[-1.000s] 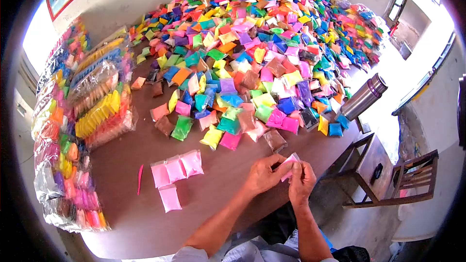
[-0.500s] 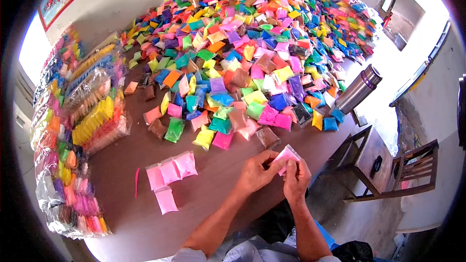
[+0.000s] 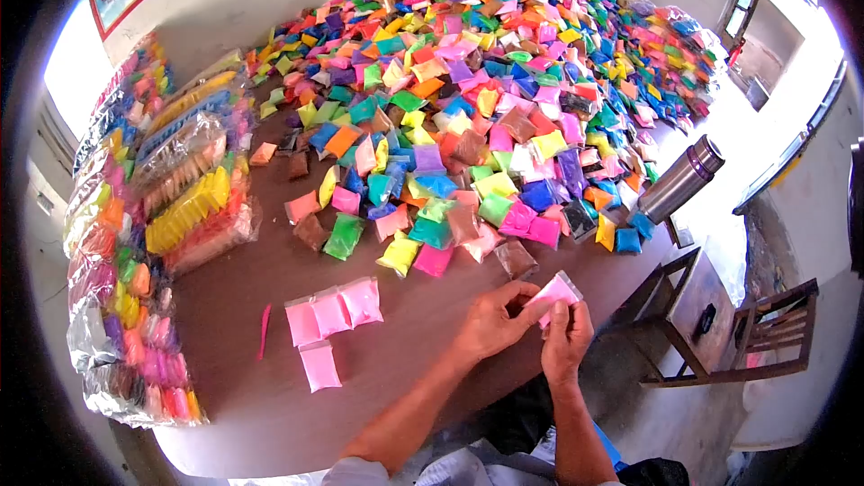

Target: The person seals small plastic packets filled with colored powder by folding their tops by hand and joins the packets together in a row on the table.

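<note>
Both hands meet over the front right part of the brown table (image 3: 387,414). My left hand (image 3: 495,319) is closed on the left side of a small pink packet (image 3: 556,292). On the packet's lower right side, my right hand (image 3: 566,337) pinches it, thumb on top. To the left of the hands lie several pink packets, three in a touching row (image 3: 331,310) and a single one (image 3: 319,366) just below the row's left part. A thin pink stick (image 3: 265,331) rests further left.
A large heap of colourful packets (image 3: 468,81) covers the back of the table. Clear bags of packets (image 3: 189,207) line the left side. A steel flask (image 3: 681,178) stands at the right edge, beyond which are a small wooden table (image 3: 697,315) and a chair (image 3: 778,333).
The pink packet between my hands now shows more of its surface than a second ago, when the fingers covered most of it. The camera view has shifted slightly.
</note>
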